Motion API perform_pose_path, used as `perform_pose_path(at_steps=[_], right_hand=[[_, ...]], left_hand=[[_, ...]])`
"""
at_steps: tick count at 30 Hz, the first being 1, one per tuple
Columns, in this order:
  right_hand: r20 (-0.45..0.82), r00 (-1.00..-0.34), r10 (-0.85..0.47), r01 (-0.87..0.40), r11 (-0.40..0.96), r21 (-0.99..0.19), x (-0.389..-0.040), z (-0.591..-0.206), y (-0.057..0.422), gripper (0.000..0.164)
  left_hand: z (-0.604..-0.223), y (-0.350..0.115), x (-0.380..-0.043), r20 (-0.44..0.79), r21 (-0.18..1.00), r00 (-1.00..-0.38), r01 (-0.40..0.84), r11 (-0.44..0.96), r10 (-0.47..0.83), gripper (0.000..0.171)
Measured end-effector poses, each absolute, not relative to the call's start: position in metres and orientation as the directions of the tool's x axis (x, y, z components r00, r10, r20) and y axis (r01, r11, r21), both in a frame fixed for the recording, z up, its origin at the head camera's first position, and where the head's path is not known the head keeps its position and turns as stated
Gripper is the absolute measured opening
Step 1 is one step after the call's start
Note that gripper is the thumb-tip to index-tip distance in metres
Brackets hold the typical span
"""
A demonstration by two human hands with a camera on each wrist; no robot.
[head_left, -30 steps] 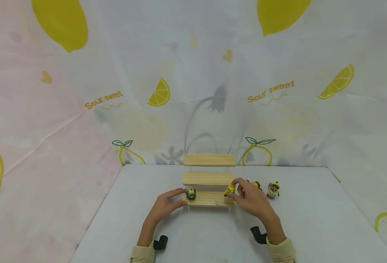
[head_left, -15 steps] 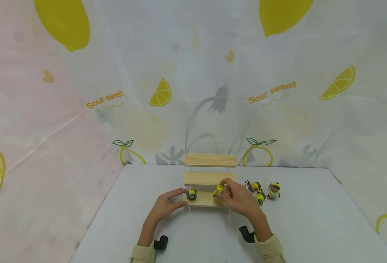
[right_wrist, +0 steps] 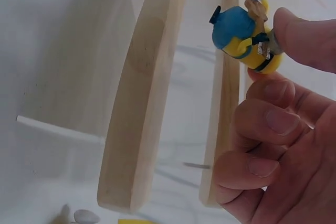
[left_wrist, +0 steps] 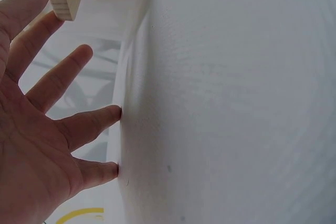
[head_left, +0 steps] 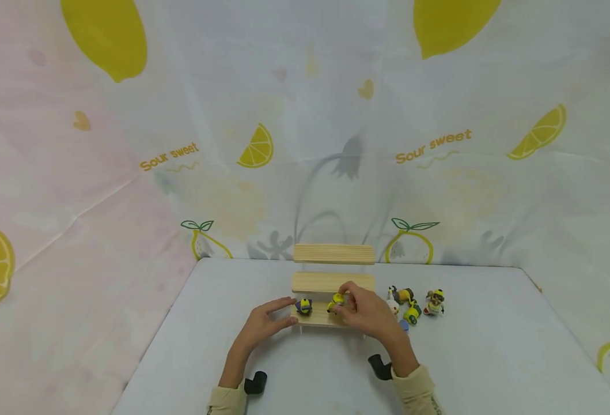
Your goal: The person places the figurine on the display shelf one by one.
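My right hand [head_left: 371, 311] pinches a small yellow Minion figure [head_left: 337, 299] between thumb and fingers, over the lowest board of a three-step wooden display stand [head_left: 317, 321]. In the right wrist view the Minion figure [right_wrist: 231, 27] shows blue overalls and lies tilted, head end at the fingertips. A second figure [head_left: 303, 306], yellow with dark purple-blue, stands at the left end of that lowest board. Beside it is my left hand [head_left: 260, 324], fingers spread and fairly straight. The left wrist view has its index fingertip at the wooden board's end [left_wrist: 64, 9].
Right of the stand, several figures lie close together on the white table [head_left: 481, 346], among them a yellow-green figure [head_left: 412, 313] and a white one [head_left: 393, 306]. Farther right is another figure [head_left: 434, 302] with a yellow cap. A lemon-print cloth [head_left: 284, 190] hangs behind the table.
My right hand has moved left along the lowest board with the Minion figure, uncovering more figures on the right. The left hand has kept its place at the stand's left end.
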State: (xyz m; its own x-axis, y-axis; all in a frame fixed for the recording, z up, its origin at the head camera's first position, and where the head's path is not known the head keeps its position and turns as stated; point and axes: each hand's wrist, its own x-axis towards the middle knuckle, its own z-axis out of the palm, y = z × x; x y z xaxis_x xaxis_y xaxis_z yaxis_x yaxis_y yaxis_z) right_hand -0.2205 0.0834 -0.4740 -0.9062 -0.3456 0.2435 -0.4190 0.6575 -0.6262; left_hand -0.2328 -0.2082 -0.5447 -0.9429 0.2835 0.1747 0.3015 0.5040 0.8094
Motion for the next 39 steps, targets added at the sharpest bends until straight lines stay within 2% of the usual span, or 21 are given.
perform_pose_path(at_steps=[11,28,39], right_hand=[[0.18,-0.923,-0.341,-0.38,0.732,-0.565,-0.218,-0.473,0.07,0.028],[0.217,-0.902,-0.372,-0.43,0.753,-0.498,-0.219,-0.481,0.067,0.032],[0.229,-0.894,-0.386,-0.448,0.743,-0.497,-0.218,-0.48,0.068,0.035]], left_hand=[[-0.544,-0.206,-0.232,0.171,0.81,-0.942,0.302,0.503,0.29,0.053],[-0.543,-0.207,-0.231,0.178,0.805,-0.942,0.306,0.509,0.285,0.052],[-0.542,-0.207,-0.231,0.166,0.8,-0.947,0.293,0.524,0.276,0.052]])
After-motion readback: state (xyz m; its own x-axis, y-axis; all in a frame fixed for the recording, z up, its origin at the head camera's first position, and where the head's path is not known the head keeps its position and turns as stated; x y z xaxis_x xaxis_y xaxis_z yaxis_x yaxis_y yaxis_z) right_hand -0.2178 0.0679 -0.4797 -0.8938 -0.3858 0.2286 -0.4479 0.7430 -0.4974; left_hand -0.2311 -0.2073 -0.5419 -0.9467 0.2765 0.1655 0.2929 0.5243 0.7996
